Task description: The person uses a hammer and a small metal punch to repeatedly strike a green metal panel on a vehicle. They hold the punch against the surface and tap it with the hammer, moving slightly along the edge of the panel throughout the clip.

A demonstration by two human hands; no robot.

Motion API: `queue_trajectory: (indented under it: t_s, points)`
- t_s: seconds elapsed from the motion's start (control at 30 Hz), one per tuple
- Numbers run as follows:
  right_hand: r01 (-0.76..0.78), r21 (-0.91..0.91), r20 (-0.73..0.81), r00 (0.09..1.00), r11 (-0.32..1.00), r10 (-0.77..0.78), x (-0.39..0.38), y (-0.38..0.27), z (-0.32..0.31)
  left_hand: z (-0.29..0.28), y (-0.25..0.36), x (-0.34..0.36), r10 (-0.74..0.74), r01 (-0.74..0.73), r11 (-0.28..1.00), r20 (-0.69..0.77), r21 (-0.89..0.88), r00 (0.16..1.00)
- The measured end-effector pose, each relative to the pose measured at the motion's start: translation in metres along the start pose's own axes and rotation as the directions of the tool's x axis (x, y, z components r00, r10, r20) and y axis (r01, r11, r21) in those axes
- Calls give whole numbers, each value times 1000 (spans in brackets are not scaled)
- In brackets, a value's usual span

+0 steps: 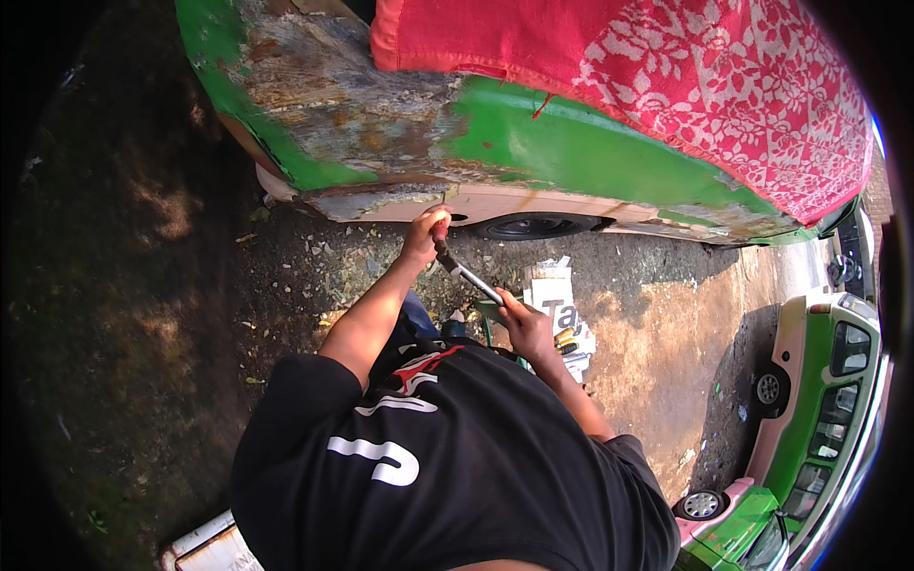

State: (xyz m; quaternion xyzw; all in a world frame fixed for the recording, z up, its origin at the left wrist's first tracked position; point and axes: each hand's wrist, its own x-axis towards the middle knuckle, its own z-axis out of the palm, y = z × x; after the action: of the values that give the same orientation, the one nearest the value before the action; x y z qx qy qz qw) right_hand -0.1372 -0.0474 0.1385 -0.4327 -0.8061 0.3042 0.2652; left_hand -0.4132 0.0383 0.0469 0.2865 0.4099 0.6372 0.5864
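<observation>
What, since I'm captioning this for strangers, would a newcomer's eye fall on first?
Probably the red cloth with white flowers, draped over the green vehicle at the upper right. Next comes the patchy brown-grey area on the vehicle's side, toward the upper left. Then, near the centre, the left hand and right hand grip a silver-and-red tool.

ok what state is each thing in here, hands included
silver-shafted tool, slanted, held in both hands
left hand, closed around its red end
right hand, closed on its shaft
green vehicle panel, paint patchy, worn bare in places
red floral cloth, draped over the panel
wheel, partly hidden by bodywork
green-and-pink van, standing on its wheels
</observation>
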Motion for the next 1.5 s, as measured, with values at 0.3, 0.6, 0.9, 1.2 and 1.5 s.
queue_trajectory:
  t_s: [0.3,0.6,0.9,1.2,1.5]
  points:
    - [-82,79,-65,994,993,87,8,-12,6,-4,-4,9,194,-197,949,34,246,980]
    - [-193,-31,-11,981,981,192,1,8,0,-18,-6,15,504,-492,535,208,687,839]
    - [-285,263,-133,936,922,327,-9,18,-6,-41,-19,-3,346,-364,808,127,463,930]
    - [-400,278,-67,899,873,433,-1,18,-14,-29,-18,9,346,-420,725,240,545,907]
    - [-297,283,-37,947,912,320,10,14,-14,-24,-13,6,297,-399,635,268,661,917]
